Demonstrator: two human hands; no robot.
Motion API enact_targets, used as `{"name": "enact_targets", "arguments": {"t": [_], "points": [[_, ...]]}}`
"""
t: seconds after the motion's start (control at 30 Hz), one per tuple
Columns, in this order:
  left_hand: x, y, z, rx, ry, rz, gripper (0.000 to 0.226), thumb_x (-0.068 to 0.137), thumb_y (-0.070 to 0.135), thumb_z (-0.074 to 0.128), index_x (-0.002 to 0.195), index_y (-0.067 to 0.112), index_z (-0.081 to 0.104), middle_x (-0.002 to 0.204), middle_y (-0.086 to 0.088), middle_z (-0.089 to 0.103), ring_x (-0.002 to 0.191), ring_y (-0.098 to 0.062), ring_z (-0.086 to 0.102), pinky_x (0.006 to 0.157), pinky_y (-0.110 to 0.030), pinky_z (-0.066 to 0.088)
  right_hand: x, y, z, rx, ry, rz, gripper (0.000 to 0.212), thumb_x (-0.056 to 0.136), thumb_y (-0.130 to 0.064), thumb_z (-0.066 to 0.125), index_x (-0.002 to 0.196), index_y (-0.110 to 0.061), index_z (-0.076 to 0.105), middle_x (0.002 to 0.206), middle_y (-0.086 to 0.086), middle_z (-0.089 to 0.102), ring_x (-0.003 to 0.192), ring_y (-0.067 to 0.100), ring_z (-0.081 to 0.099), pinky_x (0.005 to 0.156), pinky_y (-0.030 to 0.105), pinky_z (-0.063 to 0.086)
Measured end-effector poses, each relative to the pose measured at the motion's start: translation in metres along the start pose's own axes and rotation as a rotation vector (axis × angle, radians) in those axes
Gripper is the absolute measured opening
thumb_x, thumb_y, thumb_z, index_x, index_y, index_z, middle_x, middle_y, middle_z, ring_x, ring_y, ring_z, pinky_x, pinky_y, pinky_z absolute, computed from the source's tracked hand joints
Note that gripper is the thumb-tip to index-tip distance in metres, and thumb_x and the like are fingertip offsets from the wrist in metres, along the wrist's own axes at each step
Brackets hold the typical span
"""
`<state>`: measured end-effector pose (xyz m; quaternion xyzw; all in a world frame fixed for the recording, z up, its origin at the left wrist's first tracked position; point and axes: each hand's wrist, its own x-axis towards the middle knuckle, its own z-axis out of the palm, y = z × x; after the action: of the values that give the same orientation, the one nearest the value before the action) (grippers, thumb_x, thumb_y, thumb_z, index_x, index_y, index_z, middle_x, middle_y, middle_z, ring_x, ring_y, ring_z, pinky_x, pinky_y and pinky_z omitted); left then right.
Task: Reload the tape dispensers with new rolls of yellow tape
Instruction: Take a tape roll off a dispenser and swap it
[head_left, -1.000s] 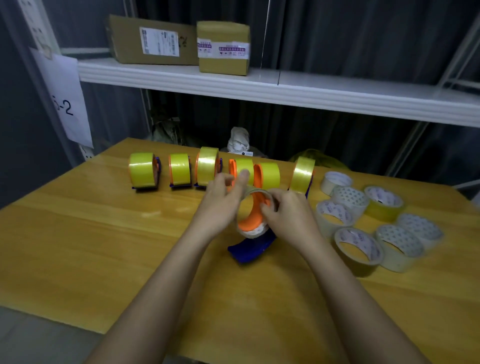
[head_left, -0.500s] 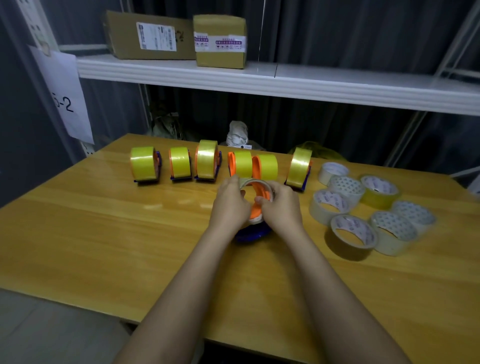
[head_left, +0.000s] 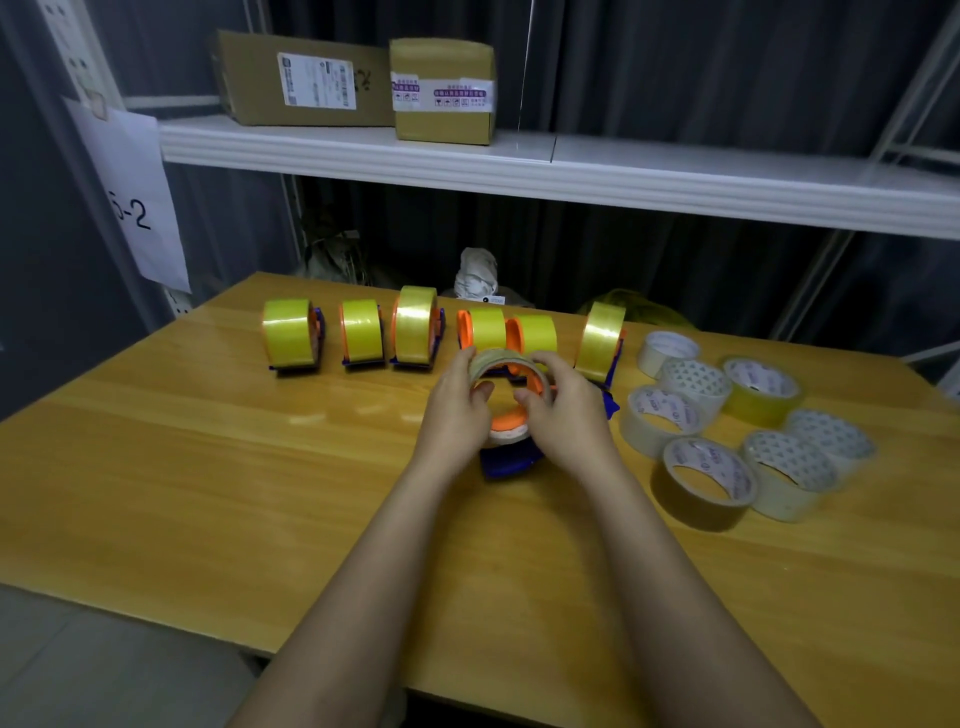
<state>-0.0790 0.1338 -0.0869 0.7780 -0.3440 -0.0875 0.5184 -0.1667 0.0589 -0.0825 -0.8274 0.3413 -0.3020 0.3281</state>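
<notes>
Tape roll (head_left: 501, 364) sits on orange hub of blue dispenser (head_left: 511, 460) at table (head_left: 208, 467) center, gripped by both hands: left hand (head_left: 454, 410) w/ fingers curled over rim, right hand (head_left: 563, 410) likewise, thumbs inside core. Loaded dispensers (head_left: 363, 332) behind; spare rolls (head_left: 701, 478) at right.

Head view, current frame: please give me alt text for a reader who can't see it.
Both hands, left hand and right hand, grip a tape roll on an orange-and-blue dispenser on a wooden table. Behind stands a row of dispensers loaded with yellow tape; loose rolls lie to the right.
</notes>
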Motion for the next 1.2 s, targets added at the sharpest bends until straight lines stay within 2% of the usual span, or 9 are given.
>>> {"name": "enact_targets", "arguments": {"t": [0.2,0.33,0.5,0.67,0.8,0.87,1.0,1.07,1.2], "points": [[-0.004,0.002,0.021,-0.126,0.064,-0.18,0.049,0.098,0.009,0.045,0.145,0.011,0.03,0.142,-0.006,0.045,0.131,-0.023,0.042,0.097,-0.025,0.035,0.005,-0.003,0.003,-0.036,0.051,0.066,0.047,0.092,-0.001,0.056,0.136,-0.017,0.054,0.12,0.004,0.063,0.111,0.02,0.057,0.076,0.014,0.037],[-0.008,0.003,0.026,-0.076,0.078,-0.163,0.058,0.097,0.004,0.043,0.15,0.016,0.023,0.142,-0.006,0.047,0.128,-0.021,0.045,0.087,-0.017,0.035,0.01,-0.004,0.001,-0.081,0.116,0.069,0.035,0.088,0.004,0.052,0.116,-0.012,0.067,0.103,0.007,0.069,0.091,0.021,0.061,0.061,0.02,0.04],[-0.012,0.01,0.02,-0.009,0.191,-0.105,0.06,0.094,0.002,0.045,0.149,0.017,0.027,0.115,-0.005,0.062,0.098,-0.017,0.058,0.066,-0.017,0.037,0.003,-0.011,0.006,-0.031,0.249,0.012,0.042,0.088,0.005,0.051,0.125,-0.011,0.063,0.107,0.008,0.071,0.096,0.022,0.065,0.07,0.02,0.046],[-0.011,0.016,0.014,0.064,0.237,-0.014,0.061,0.092,0.001,0.046,0.149,0.016,0.028,0.086,0.002,0.052,0.072,-0.012,0.051,0.052,-0.02,0.036,0.005,-0.012,0.009,0.003,0.321,0.018,0.039,0.091,0.002,0.051,0.127,-0.009,0.062,0.103,0.01,0.071,0.09,0.022,0.067,0.068,0.022,0.052],[-0.008,0.017,0.01,0.119,0.24,0.028,0.06,0.091,0.0,0.048,0.148,0.014,0.031,0.098,-0.007,0.063,0.084,-0.021,0.06,0.064,-0.027,0.047,0.006,-0.011,0.005,-0.052,0.304,-0.012,0.035,0.09,0.003,0.051,0.12,-0.009,0.066,0.095,0.009,0.071,0.08,0.021,0.066,0.061,0.022,0.05],[-0.007,0.01,0.005,0.152,0.16,0.065,0.058,0.093,0.009,0.051,0.147,0.015,0.033,0.11,-0.007,0.064,0.098,-0.024,0.062,0.075,-0.031,0.05,0.005,-0.004,0.0,-0.105,0.225,-0.004,0.029,0.089,-0.002,0.055,0.115,-0.009,0.066,0.092,0.009,0.07,0.073,0.019,0.061,0.051,0.017,0.041],[-0.011,0.006,-0.021,0.023,-0.17,0.065,0.072,0.083,0.071,0.039,0.135,0.023,0.046,0.124,0.008,0.056,0.115,-0.011,0.051,0.092,-0.032,0.045,0.004,0.009,-0.026,-0.146,0.035,0.025,0.014,0.084,-0.018,0.071,0.097,-0.012,0.069,0.083,0.001,0.066,0.073,0.015,0.059,0.051,0.019,0.034],[-0.006,0.01,-0.033,-0.17,-0.187,-0.031,0.067,0.08,0.073,0.026,0.116,0.023,0.055,0.111,0.006,0.062,0.104,-0.012,0.057,0.079,-0.025,0.043,0.004,0.009,-0.043,-0.081,-0.08,0.021,0.012,0.084,-0.02,0.073,0.094,-0.018,0.065,0.08,-0.005,0.064,0.072,0.009,0.058,0.053,0.017,0.037],[-0.002,0.022,-0.033,-0.467,-0.347,-0.258,0.049,0.092,0.06,0.038,0.108,0.022,0.065,0.102,-0.001,0.071,0.095,-0.015,0.067,0.074,-0.027,0.054,0.005,0.008,-0.049,0.046,-0.236,-0.006,0.019,0.085,-0.014,0.072,0.101,-0.019,0.063,0.095,-0.001,0.069,0.092,0.016,0.065,0.078,0.033,0.054]]}}
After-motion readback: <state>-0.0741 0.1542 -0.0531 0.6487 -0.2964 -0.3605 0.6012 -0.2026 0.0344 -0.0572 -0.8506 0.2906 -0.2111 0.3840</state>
